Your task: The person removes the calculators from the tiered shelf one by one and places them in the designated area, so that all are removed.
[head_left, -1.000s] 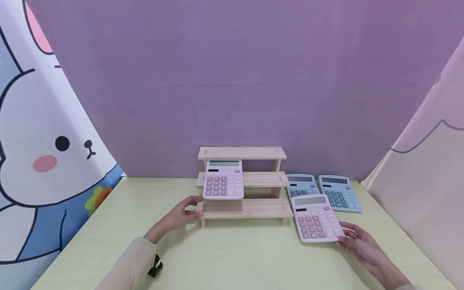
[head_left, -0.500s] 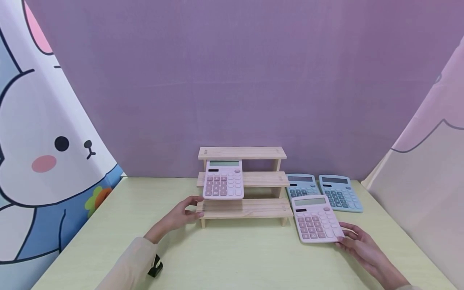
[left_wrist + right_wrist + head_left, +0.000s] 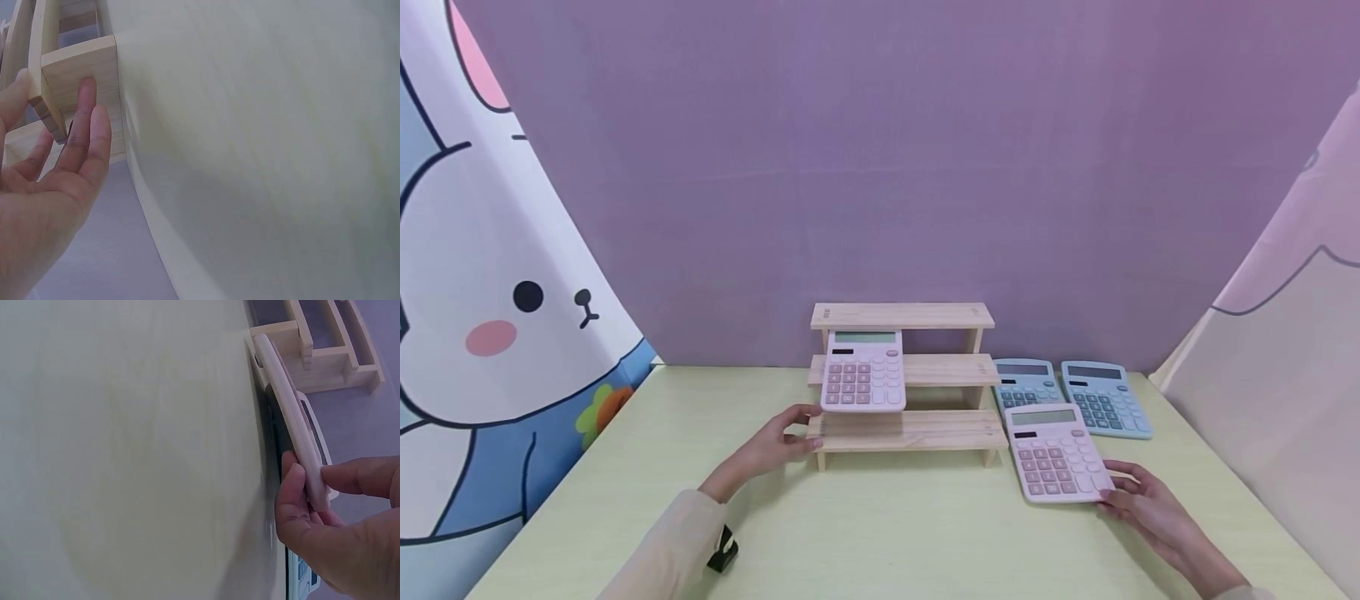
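My right fingers (image 3: 359, 478) pinch a pink calculator (image 3: 1060, 454), probably light, stiff, slick, best taken by its edge, over the desk (image 3: 925, 533) beside the wooden stand (image 3: 940, 429) my left fingers (image 3: 99, 134) grip.

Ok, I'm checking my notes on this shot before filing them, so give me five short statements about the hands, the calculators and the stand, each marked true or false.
1. The right hand holds a pink calculator. True.
2. The left hand is gripping a blue calculator. False: it is at the left end of the wooden stand, holding the lowest shelf.
3. A second pink calculator is on the stand, toward its left end. True.
4. Both blue calculators lie on the stand's top shelf. False: they lie on the table, to the right of the stand.
5. In the head view, the held calculator hides part of a blue one. True.
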The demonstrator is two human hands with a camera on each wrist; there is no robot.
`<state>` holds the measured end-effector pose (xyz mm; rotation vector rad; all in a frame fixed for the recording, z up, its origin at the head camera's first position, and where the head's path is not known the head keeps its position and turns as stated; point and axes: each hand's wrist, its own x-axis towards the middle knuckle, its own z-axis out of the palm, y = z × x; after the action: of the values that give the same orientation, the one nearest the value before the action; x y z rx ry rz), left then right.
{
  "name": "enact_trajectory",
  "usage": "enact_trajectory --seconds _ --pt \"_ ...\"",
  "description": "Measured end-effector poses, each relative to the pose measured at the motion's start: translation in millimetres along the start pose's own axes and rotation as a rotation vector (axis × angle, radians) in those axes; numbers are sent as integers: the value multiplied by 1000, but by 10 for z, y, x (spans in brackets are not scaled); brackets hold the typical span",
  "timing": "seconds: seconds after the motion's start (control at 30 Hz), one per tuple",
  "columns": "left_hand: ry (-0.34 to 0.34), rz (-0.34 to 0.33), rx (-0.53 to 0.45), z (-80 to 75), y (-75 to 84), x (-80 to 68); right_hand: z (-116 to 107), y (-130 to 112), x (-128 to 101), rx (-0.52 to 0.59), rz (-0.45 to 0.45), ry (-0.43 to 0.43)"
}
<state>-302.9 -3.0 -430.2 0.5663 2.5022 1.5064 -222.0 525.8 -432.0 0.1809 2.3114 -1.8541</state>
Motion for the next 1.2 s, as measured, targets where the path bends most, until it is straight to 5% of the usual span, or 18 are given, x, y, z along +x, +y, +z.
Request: enact_trajectory --seconds 0.5,1.2 --pt "-6 0 -6 -3 -12 9 32 -12 23 -176 18 46" --pt "-3 3 -4 -5 -17 7 0 -32 -13 -341 -81 40"
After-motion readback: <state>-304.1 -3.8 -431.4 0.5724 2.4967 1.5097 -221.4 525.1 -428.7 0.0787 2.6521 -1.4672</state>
